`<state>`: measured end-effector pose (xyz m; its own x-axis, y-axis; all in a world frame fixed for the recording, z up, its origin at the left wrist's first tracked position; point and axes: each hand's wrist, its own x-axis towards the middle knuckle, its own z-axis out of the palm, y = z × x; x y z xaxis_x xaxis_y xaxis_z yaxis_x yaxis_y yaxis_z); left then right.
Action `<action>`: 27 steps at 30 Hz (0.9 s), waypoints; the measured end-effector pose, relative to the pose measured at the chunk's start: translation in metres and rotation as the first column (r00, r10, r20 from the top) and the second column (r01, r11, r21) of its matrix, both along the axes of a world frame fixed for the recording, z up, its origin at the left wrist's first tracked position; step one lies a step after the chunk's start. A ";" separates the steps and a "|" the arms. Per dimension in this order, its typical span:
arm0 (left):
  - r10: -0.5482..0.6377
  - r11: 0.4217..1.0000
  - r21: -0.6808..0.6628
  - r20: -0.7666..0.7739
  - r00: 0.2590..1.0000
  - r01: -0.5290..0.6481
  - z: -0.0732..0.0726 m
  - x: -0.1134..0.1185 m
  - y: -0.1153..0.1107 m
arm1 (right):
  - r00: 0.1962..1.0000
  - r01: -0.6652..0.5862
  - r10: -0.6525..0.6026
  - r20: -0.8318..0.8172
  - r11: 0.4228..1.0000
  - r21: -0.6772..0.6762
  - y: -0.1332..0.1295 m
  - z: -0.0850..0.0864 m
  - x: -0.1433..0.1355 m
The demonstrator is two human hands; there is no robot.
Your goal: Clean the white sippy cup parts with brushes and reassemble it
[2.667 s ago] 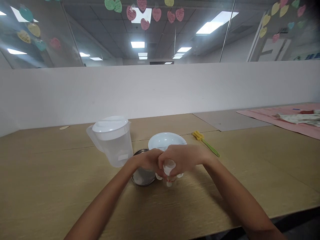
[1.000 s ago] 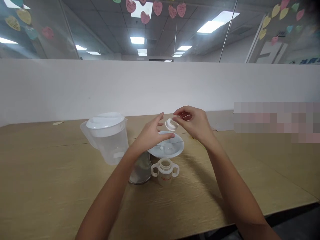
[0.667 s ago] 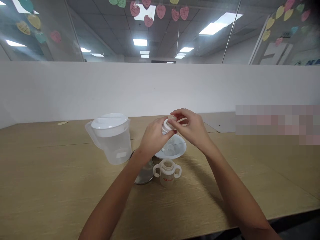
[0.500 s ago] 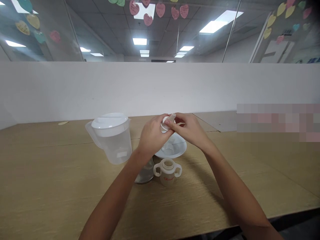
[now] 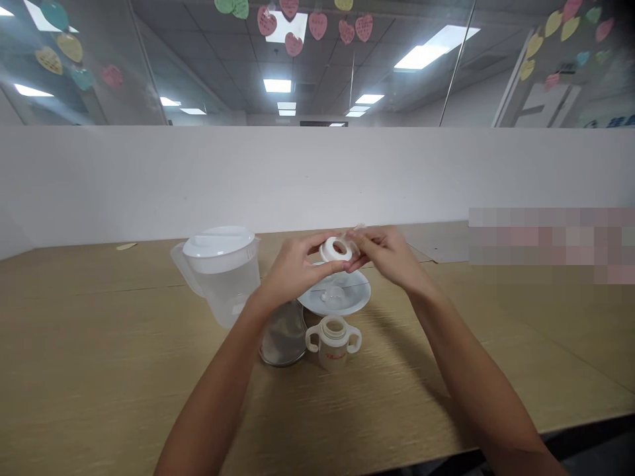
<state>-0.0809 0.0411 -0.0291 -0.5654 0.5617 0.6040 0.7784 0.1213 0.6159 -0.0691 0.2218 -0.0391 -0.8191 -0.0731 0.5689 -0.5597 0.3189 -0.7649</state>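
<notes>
In front of me, above a white bowl (image 5: 358, 291), my left hand (image 5: 296, 268) pinches a white bottle collar ring (image 5: 326, 252), its hole facing me. My right hand (image 5: 391, 256) is close against the ring's right side, fingers closed on a translucent bottle nipple (image 5: 358, 233), which is blurred and partly hidden by the fingers. The nipple is out of the ring's hole. Below the hands stands a two-handled baby bottle (image 5: 332, 350), upright with its mouth uncovered. A clear piece (image 5: 333, 295) lies in the bowl.
Left of the bottle is a round, shiny metal piece (image 5: 284, 340), partly behind my left forearm. A translucent pitcher (image 5: 225, 281) with a white lid stands further left. Behind the wooden table (image 5: 99, 357) rises a white wall (image 5: 198, 178).
The nipple has come out of the collar ring and moved right with my right hand. The ring stays in my left hand, its hole now showing. My left forearm has shifted slightly left.
</notes>
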 end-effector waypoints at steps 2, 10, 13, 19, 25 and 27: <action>0.018 1.000 0.010 -0.048 0.999 -0.018 0.002 -0.004 -0.005 | 0.999 0.036 -0.036 0.004 0.981 -0.189 0.007 0.002 -0.006; 0.288 0.751 -0.506 -0.329 0.899 -0.425 -0.030 -0.035 0.004 | 0.980 0.087 -0.163 0.114 0.865 0.494 0.032 -0.020 -0.039; 0.288 0.547 -0.670 -0.412 0.865 -0.501 -0.058 -0.053 0.013 | 0.944 0.186 -0.326 0.042 0.636 0.749 0.031 -0.038 -0.059; 0.283 0.379 -0.819 -0.340 0.897 -0.430 -0.084 -0.071 0.016 | 0.898 -0.035 -0.380 0.221 0.440 0.897 0.027 -0.058 -0.078; 0.364 0.554 -0.688 -0.305 0.880 -0.468 -0.035 -0.045 -0.002 | 0.886 -0.173 -0.336 0.318 0.395 0.902 0.029 -0.058 -0.078; 0.471 0.725 -0.449 -0.230 0.851 -0.523 -0.004 -0.023 -0.021 | 0.897 -0.136 -0.310 0.315 0.486 0.863 0.036 -0.055 -0.076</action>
<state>-0.1041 0.0205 -0.0327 -0.8019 0.4444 0.3993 0.5719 0.7643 0.2978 -0.1455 0.2579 -0.0939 -0.9642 -0.2467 -0.0973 -0.2234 0.9534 -0.2027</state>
